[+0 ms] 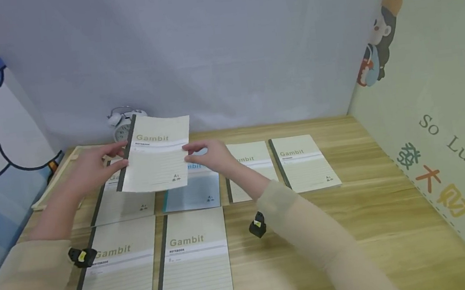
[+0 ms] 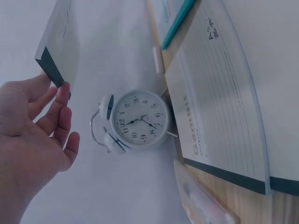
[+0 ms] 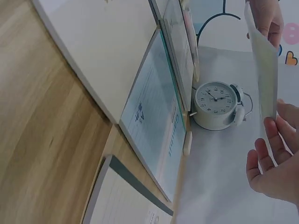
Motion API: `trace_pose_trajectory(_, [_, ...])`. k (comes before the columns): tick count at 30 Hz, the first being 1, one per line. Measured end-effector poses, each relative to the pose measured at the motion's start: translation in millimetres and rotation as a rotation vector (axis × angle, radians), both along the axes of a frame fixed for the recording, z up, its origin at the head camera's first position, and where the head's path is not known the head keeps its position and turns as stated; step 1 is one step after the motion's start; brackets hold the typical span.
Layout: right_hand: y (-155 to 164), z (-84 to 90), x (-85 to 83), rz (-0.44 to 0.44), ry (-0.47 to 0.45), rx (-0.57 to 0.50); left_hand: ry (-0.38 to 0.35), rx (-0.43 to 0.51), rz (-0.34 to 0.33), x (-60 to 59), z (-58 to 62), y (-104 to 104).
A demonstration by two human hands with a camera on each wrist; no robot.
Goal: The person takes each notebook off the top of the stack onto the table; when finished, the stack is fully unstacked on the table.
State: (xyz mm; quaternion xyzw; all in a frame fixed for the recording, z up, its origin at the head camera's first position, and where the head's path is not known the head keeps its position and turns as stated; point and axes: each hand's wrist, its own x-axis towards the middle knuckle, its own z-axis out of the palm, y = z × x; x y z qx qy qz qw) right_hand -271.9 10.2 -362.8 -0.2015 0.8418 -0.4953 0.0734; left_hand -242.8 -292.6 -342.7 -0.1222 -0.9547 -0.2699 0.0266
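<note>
Both hands hold a cream "Gambit" notebook up above the table, its cover facing the head camera. The left hand pinches its dark spine edge; in the left wrist view thumb and fingers meet at that spine. On the opposite edge the right hand pinches the pages between thumb and fingertips. Beneath it lie a blue notebook and a cream notebook, both partly covered by the held one. Nearer the front are two more cream notebooks, one at left and one beside it.
At the back right lie two cream notebooks, one partly behind the right forearm and one farther right. A white twin-bell alarm clock stands at the back left near a pale flat item. Printed walls border the wooden table.
</note>
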Motion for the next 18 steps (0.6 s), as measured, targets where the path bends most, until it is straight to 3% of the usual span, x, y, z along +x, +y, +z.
trace_pose_trajectory(5, [22,6.8,3.9,0.031,0.024,0.012,0.015,0.072,-0.014,5.6,10.3,14])
trace_pose_trajectory(11, [48,19.7,13.4,0.042,0.032,0.022,-0.039,0.126,-0.018,9.8,22.5,31])
trace_pose_trajectory(18, [83,32.5,27.1,0.073,0.062,0.015,-0.026,0.130,-0.121,19.1,31.2,59])
